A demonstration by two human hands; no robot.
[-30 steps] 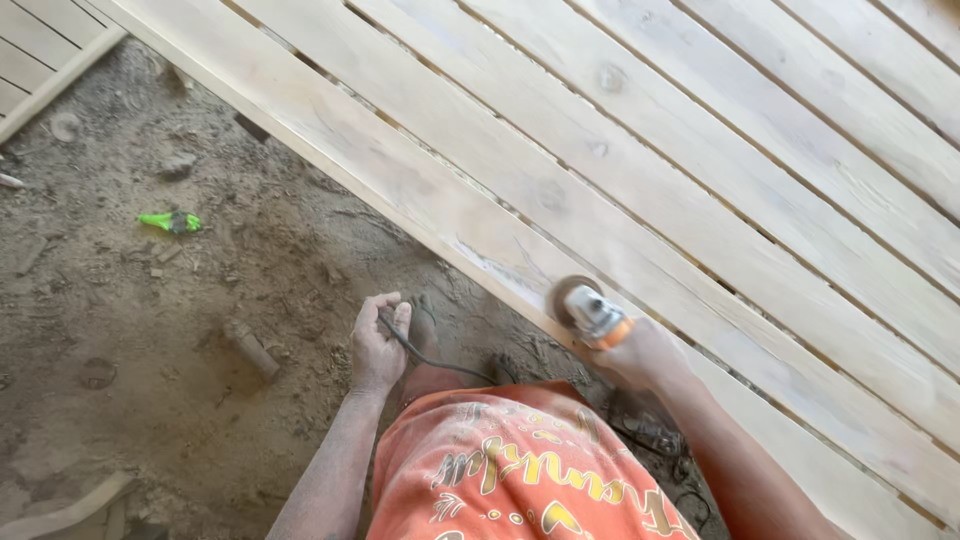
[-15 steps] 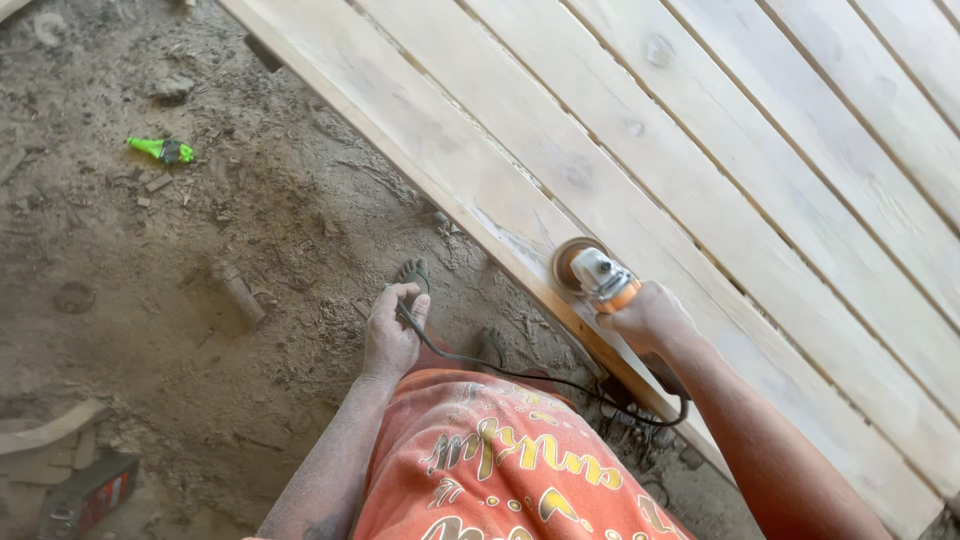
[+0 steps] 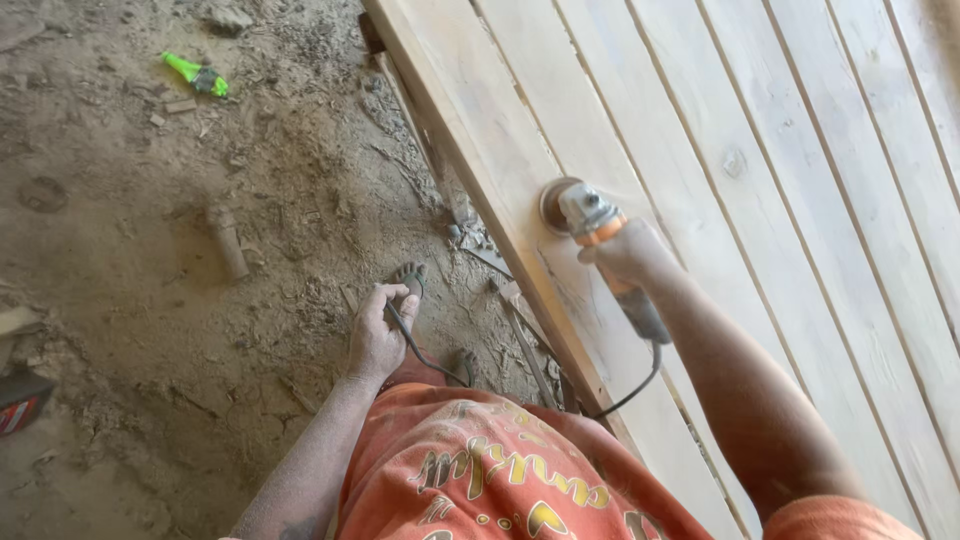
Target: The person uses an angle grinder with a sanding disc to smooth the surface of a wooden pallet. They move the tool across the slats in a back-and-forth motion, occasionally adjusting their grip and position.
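Observation:
My right hand [image 3: 628, 256] grips an angle grinder [image 3: 590, 222] with a grey head and an orange collar. Its round disc rests on the outermost pale wooden plank [image 3: 480, 130] of a slatted panel. A black power cord [image 3: 425, 352] runs from the grinder's rear end down past my orange shirt and across to my left hand [image 3: 378, 330]. That hand is closed around the cord, held low over the dusty ground just above my sandalled foot [image 3: 408, 276].
The slatted wooden panel [image 3: 780, 200] fills the right half of the view. The ground at left is dirt and sawdust with a green object [image 3: 195, 74], a short wooden offcut [image 3: 228, 240], scrap strips under the panel's edge and a dark red-marked item [image 3: 20, 400] at far left.
The view has swung so the panel now runs more upright. The grinder has travelled along the edge plank, further from my body. My left hand still holds the cord.

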